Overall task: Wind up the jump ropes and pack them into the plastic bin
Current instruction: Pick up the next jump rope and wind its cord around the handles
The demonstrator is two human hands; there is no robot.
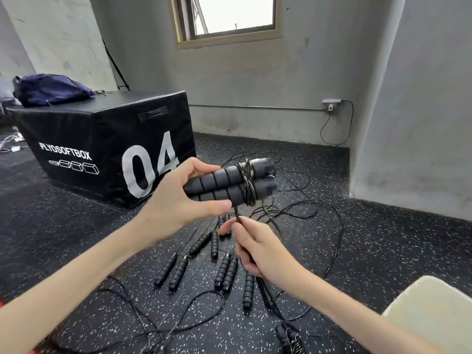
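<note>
My left hand (178, 198) grips two black ribbed jump-rope handles (224, 183) held side by side, pointing right. A few turns of thin black cord (249, 183) are wrapped round both handles near their far ends. Just below, my right hand (255, 247) pinches the loose cord (237, 215) that runs down from the wrap. On the speckled floor beneath lie several more black handles (224, 270) with tangled cords (337, 241) spreading right and toward me. No plastic bin is in view.
A black plyo soft box (107, 149) marked 04 stands at the left with a dark blue bag (48, 89) on top. Grey walls close the back and right. A pale cushion corner (434, 310) is at the lower right. A wound rope bundle (291, 338) lies near the bottom edge.
</note>
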